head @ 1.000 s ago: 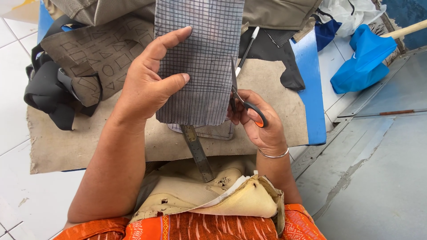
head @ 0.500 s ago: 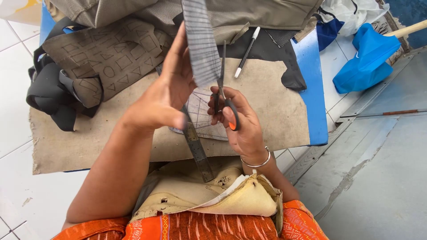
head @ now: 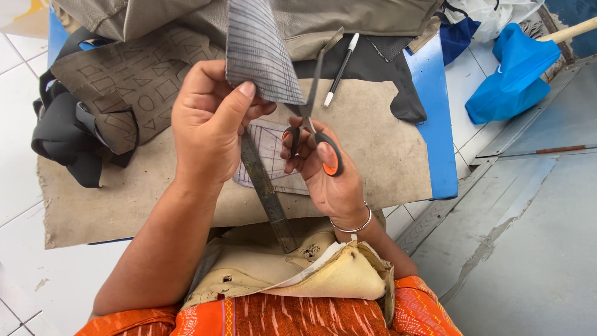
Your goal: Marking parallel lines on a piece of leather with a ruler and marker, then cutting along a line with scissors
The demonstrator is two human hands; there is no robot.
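My left hand point(head: 208, 121) pinches a grey grid-patterned mesh piece point(head: 256, 51) by its lower edge and holds it up over the work board. My right hand point(head: 323, 171) grips black scissors with orange-lined handles point(head: 313, 124); their blades point up and touch the mesh's lower right corner. Under both hands a steel ruler point(head: 266, 191) lies diagonally across a pale piece marked with drawn lines point(head: 273, 163), on a tan felt sheet point(head: 367, 149).
A white-capped marker point(head: 339, 70) lies on black material beyond the scissors. A tan piece with drawn shapes point(head: 130, 84) and black straps point(head: 62, 134) sit at left. Blue board edge point(head: 435, 112), blue bag point(head: 507, 71) at right. Beige padded material point(head: 298, 274) rests on my lap.
My left hand has turned the mesh piece from flat-on to edge-on and now angled. My right hand has swung the scissors up so the blades meet the mesh's lower corner.
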